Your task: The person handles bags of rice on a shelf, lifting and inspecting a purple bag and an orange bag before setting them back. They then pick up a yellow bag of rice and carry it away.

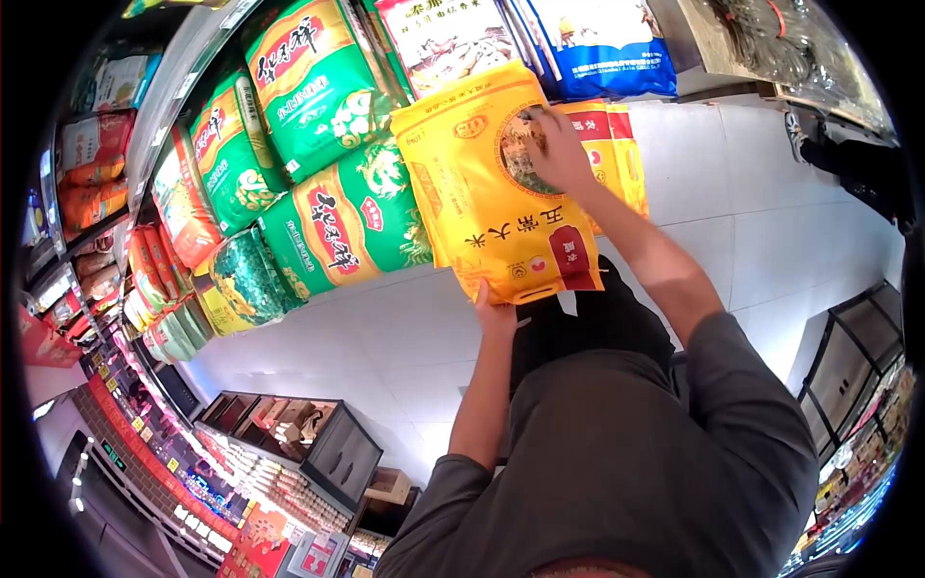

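A large yellow bag (462, 183) with dark printing and a round picture lies in front of me, its handle end toward my body. My left hand (494, 306) is at the bag's near edge, fingers partly hidden under or behind it. On the bag's upper face, over the round picture, rests my right hand (559, 149), with its fingers apart. Under the bag's right side shows another yellow bag (631, 169). Green bags (332, 226) adjoin the left side.
More green bags (308, 87), a white and red bag (448, 43) and a blue bag (612, 53) stand beyond. Shelves line the left. A wooden display unit (337, 443) stands lower left. A person's leg (853, 169) shows at the right on the tiled floor (713, 183).
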Tool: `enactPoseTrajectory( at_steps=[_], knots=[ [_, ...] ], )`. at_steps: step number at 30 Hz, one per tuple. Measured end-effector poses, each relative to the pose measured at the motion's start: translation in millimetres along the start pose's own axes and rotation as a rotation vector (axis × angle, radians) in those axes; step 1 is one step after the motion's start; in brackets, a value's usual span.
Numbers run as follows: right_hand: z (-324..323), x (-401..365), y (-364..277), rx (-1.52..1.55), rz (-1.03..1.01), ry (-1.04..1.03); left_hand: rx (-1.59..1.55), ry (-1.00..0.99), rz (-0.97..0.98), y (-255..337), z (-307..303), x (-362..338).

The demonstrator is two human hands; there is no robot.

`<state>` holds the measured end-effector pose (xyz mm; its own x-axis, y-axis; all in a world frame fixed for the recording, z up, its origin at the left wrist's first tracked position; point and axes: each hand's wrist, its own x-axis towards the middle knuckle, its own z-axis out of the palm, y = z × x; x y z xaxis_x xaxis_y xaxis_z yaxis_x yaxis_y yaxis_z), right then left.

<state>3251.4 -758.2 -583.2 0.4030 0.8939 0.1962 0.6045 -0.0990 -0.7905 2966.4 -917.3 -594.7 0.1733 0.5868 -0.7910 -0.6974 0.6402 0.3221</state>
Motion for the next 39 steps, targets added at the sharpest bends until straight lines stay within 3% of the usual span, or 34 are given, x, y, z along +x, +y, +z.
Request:
enactPoseTrajectory(
  at_steps=[1, 2, 3, 5, 6, 7, 8, 9, 10, 11, 12, 13, 15, 17, 19, 21, 22, 23, 25, 26, 27, 29, 33, 37, 39],
  knots=[
    [-10.4, -37.3, -5.0, -0.023, -0.018, 0.049, 0.01, 0.005, 0.008, 10.6, -4.1, -1.4],
    [-32.2, -68.0, -27.6, 0.179, 0.191, -0.039, 0.194, 0.092, -0.012, 23.2, -8.1, -0.7],
    [-48.6, -101.0, -34.9, 0.044, -0.027, 0.022, 0.381, 0.178, -0.033, 38.0, -11.1, 4.1],
    [-66.1, -175.5, -59.3, 0.292, 0.366, -0.102, 0.882, 0.654, 0.13, 73.0, -32.0, 37.3],
    [-62.6, -212.8, -59.7, 0.374, 0.477, -0.174, 1.206, 0.688, 0.613, 88.0, -20.8, 46.3],
    [-52.5, -253.1, -51.0, 0.679, 0.774, -0.338, 1.497, 0.681, 1.122, 103.8, 2.7, 55.5],
    [-58.5, -260.0, -61.1, 0.913, 1.271, -0.498, 1.567, 0.467, 1.354, 125.5, 53.0, 59.1],
    [-55.0, -271.9, -62.6, 0.921, 1.274, -0.489, 1.595, 0.328, 1.155, 142.3, 112.8, 58.9],
    [-44.5, -287.3, -60.5, 1.161, 1.547, -0.411, 1.685, 0.178, 1.281, 160.5, 118.9, 101.0],
    [-28.5, -301.7, -55.6, 1.406, 1.812, -0.315, 1.703, -0.003, 1.308, 167.3, 166.5, 114.8],
    [-5.3, -315.3, -49.5, 1.427, 1.824, -0.236, 1.788, -0.169, 1.445, 171.2, 203.0, 139.3],
    [10.2, -318.6, -50.6, 1.443, 1.829, -0.221, 1.923, -0.314, 1.266, 174.8, 238.0, 160.2],
    [39.3, -317.8, -60.1, 1.582, 1.521, 0.112, 2.187, -0.308, 1.156, 168.1, 270.9, 216.1],
    [52.4, -310.4, -81.1, 1.594, 1.516, 0.252, 2.264, -0.365, 0.585, 163.5, 295.0, 271.6],
    [51.0, -299.9, -99.7, 1.59, 1.507, 0.404, 2.389, -0.461, 0.336, 157.5, 321.9, 281.9],
    [39.7, -288.2, -111.7, 1.467, 1.606, 0.516, 2.358, -0.318, 0.376, 147.2, 321.0, 285.2],
    [34.5, -283.4, -112.5, 1.449, 1.485, 0.555, 2.384, -0.278, 0.376, 148.1, 316.6, 293.0],
    [27.1, -279.8, -110.5, 1.438, 1.488, 0.564, 2.407, -0.233, 0.38, 149.5, 313.4, 299.1],
    [10.7, -266.4, -106.9, 1.585, 1.49, 0.443, 2.454, -0.204, 0.347, 151.2, 316.5, 283.7],
    [-2.2, -251.0, -111.9, 1.353, 1.482, 0.243, 2.481, -0.173, 0.303, 154.5, 314.8, 278.9],
    [-15.3, -229.9, -116.7, 1.343, 1.473, 0.241, 2.505, -0.145, 0.269, 156.5, 316.2, 275.2],
    [-35.8, -197.9, -126.5, 1.114, 1.368, 0.039, 2.492, -0.115, 0.304, 158.6, 310.1, 256.8],
    [-75.0, -155.5, -113.9, 0.998, 1.153, 0.007, 2.351, -0.008, 0.336, 180.0, 282.5, 243.0],
    [-85.5, -121.4, -53.2, 0.734, 1.15, -0.022, 2.182, 0.116, 0.408, 197.0, 232.7, 197.3],
    [-95.6, -105.7, -16.5, 0.547, 1.219, -0.097, 1.991, 0.285, 0.526, 193.2, 206.2, 167.4]
  ],
)
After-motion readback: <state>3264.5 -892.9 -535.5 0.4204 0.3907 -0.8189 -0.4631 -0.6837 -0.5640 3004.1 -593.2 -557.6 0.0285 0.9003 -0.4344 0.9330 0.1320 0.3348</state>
